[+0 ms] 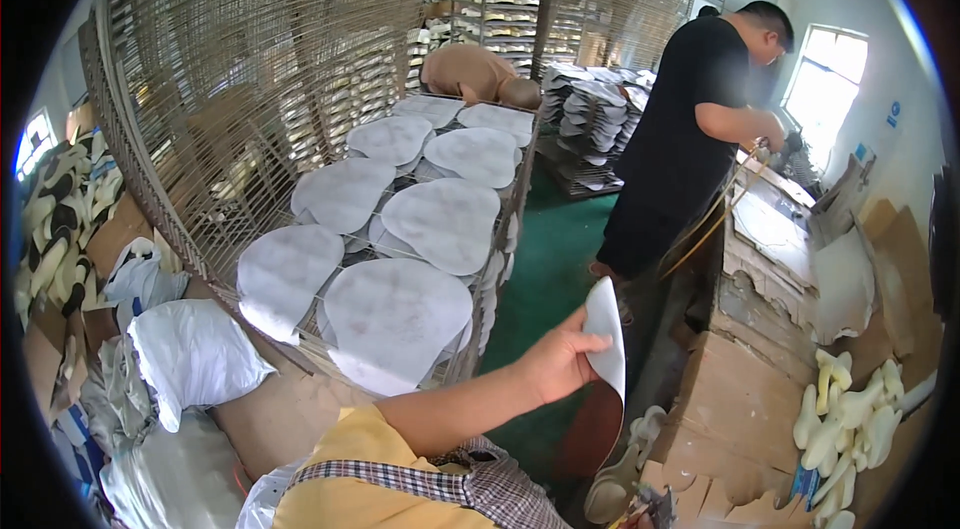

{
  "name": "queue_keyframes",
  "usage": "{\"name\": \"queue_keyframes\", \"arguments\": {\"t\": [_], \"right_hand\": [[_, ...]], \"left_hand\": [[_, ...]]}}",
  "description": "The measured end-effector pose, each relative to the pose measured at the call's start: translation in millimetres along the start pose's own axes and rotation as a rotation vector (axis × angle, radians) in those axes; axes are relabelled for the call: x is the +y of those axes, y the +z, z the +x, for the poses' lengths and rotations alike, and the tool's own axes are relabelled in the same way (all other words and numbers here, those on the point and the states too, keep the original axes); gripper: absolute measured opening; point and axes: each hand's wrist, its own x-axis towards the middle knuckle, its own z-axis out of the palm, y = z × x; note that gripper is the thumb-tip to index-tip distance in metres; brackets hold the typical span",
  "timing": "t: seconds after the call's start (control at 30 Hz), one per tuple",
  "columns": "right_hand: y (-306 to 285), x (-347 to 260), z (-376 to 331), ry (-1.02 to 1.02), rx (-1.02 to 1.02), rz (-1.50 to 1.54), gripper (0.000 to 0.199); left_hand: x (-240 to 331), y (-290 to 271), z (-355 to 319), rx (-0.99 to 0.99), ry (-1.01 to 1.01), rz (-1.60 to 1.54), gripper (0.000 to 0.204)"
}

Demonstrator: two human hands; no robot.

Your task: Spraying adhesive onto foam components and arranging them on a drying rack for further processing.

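My left hand (560,357) grips the edge of a thin curved panel (604,329), its thumb on the white face. The panel is seen nearly edge-on, and a reddish-brown part (592,429) shows below the hand. Left of it stands a wire rack (315,324) bearing several rounded white panels (398,319) in rows, with more beneath. At the lower edge, below the held panel, a small metal tool (648,509) is partly in view; what kind it is I cannot make out. My right hand does not show.
On the right runs a cardboard-covered bench (750,379) with pale foam pieces (850,419). Beside it a person in black (690,109) works with a hose. Another person (475,74) bends behind the rack. White bags (195,354) lie at left; green floor (560,239) separates rack and bench.
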Motion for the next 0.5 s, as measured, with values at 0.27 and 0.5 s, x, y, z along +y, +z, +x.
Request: {"name": "queue_keyframes", "arguments": {"t": [0.27,0.5], "right_hand": [[-6,25,39,-0.072,-0.094,-0.004,0.019],[-25,70,97,0.111,-0.136,0.142,0.022]], "left_hand": [[68,22,-10,0.135,0.433,0.084,0.046],[116,45,8,0.225,0.665,0.165,0.043]]}}
